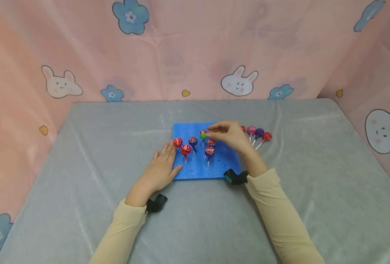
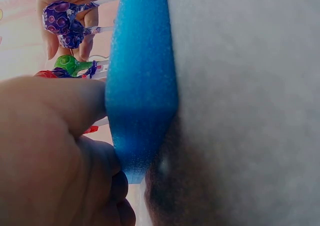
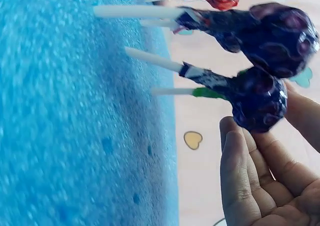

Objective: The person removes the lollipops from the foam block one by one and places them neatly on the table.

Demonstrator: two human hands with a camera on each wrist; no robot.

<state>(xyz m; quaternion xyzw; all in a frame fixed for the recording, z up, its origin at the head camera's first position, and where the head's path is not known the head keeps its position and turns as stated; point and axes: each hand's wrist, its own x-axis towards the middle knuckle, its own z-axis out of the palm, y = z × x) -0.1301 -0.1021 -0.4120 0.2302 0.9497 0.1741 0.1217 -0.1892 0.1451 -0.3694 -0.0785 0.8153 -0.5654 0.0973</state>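
Note:
Several wrapped lollipops stand upright by their sticks in a blue foam board (image 1: 195,172). Among them are a red lollipop (image 1: 186,149) at the left, a purple lollipop (image 1: 209,151) at the front and a green lollipop (image 1: 203,135) farther back. My left hand (image 1: 160,168) rests along the board's left edge, fingers extended, thumb at its near left corner. Right beside the green lollipop's head is my right hand (image 1: 229,136), thumb and fingers spread around that spot. In the right wrist view, purple lollipops (image 3: 260,98) partly hide the green one and the right fingertips (image 3: 232,146).
More lollipops lie on the grey cloth right of the board, among them a pink lollipop (image 1: 251,130) and a red-headed lollipop (image 1: 267,136). Small holes dot the foam's right part. Behind the table (image 1: 83,154) hangs a pink curtain (image 1: 188,47).

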